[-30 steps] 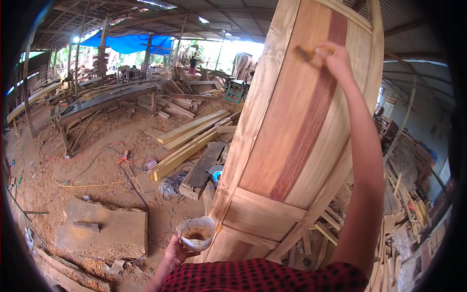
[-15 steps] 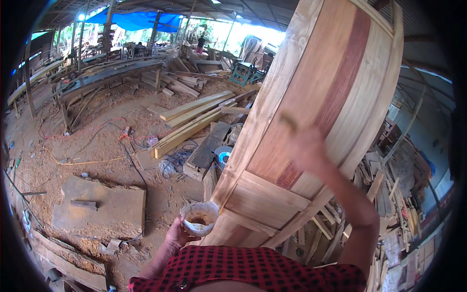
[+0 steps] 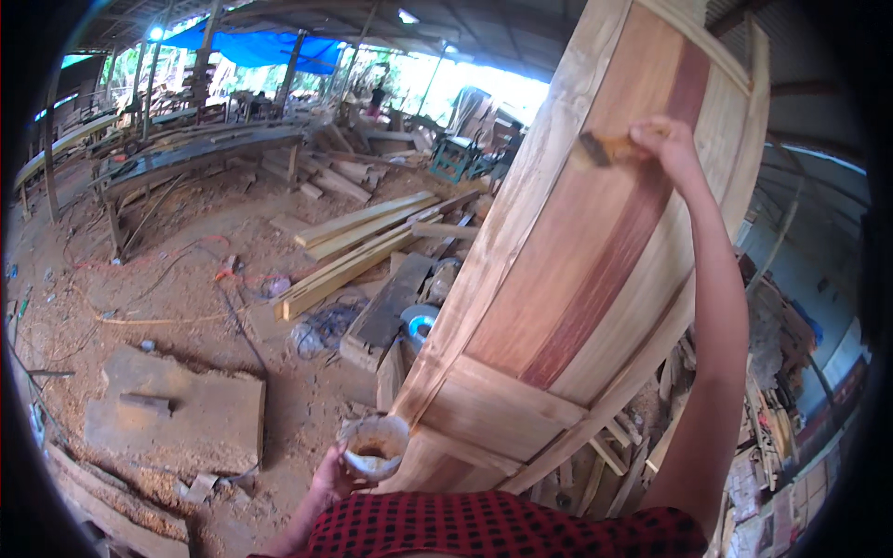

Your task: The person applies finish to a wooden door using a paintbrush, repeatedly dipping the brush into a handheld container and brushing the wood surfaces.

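The brush (image 3: 605, 149) is over the upper half of the door (image 3: 558, 279), near its left edge; blur hides whether the bristles touch. The right hand (image 3: 665, 144) grips the brush's handle. The left hand (image 3: 333, 476) clasps the bowl (image 3: 375, 445) just beside the door's lower left edge. The long upward reach could let the bowl tip unnoticed and spill its brown contents; an overloaded brush could drip down the door, and dust off the littered floor (image 3: 312, 395) could stick to wet wood. Compared with half a second ago, the brush is higher, nearer the door's top edge; the bowl remains in the left hand.
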Motion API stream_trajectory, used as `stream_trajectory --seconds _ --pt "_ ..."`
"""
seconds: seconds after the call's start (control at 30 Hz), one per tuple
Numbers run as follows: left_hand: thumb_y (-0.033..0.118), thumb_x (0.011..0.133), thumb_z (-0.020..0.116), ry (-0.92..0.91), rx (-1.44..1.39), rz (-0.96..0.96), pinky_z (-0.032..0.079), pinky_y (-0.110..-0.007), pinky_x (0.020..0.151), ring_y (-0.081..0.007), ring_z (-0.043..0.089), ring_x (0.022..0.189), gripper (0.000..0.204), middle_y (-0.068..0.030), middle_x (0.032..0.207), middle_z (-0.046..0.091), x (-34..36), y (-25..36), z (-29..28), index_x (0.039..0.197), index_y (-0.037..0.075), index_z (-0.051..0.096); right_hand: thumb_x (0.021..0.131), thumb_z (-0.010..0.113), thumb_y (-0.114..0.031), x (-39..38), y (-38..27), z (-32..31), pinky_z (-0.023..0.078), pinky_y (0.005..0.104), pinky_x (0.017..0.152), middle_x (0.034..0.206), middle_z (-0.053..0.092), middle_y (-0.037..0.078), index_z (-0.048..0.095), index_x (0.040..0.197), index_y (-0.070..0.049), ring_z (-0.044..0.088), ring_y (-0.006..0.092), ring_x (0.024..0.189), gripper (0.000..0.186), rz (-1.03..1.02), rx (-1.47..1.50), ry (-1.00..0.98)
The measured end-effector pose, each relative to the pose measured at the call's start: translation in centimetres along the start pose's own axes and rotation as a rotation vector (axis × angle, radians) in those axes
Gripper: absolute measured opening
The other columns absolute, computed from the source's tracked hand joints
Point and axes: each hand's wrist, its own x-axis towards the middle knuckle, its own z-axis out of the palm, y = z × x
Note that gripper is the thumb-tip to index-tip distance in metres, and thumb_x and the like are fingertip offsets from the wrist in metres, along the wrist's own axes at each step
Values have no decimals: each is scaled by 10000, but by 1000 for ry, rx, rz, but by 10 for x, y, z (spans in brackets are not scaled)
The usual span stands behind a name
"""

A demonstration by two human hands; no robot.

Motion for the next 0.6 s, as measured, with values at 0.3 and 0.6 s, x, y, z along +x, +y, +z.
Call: stream_trajectory --seconds 0.3,0.6 --pt "559 757 618 -232 6 159 415 -573 911 -346 508 1132 760 -118 1272 505 30 -14 -27 1329 114 390 811 628 -301 116 -13 -71 467 293 768 929 675 71 691 1004 -154 629 199 852 251 -204 -345 671" --pt "534 737 652 -6 -53 65 435 -571 846 -342 463 1143 742 -118 1276 455 35 -14 -15 1315 150 388 861 543 -358 102 12 -34 404 475 892 1086 621 117 624 1127 -172 564 299 1025 335 -300 -905 611"
